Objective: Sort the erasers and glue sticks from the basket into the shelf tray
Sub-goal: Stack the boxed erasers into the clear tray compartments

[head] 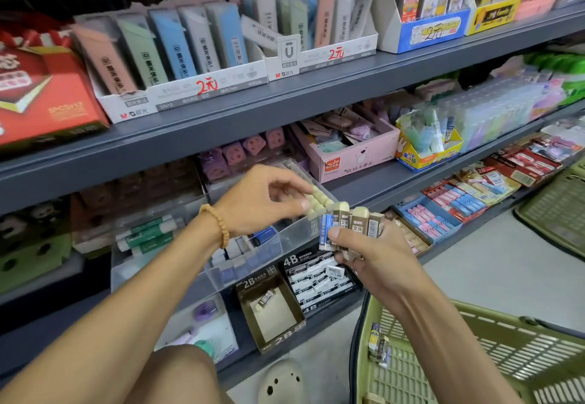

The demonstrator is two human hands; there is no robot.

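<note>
Because the clear tray juts out from the shelf right under both hands, each placement needs only a short reach. Left of the left hand, green-and-white glue sticks lie on their sides in the tray's far compartment, so the sorting seems to go by type. The left hand, a bead bracelet at its wrist, hovers over the row of cream erasers standing on end; thumb and forefinger are bent toward each other as if setting one in, but blur hides whether anything is pinched between them. Just right of it, the right hand grips a stack of sleeved erasers, fanned upright with labels facing out, likely so the left can pick them off one at a time. Below the right hand, boxes marked 2B and 4B hold other erasers. Under the right forearm sits the green basket, kept close for refills; a few packaged pieces remain inside, so the job looks unfinished.
</note>
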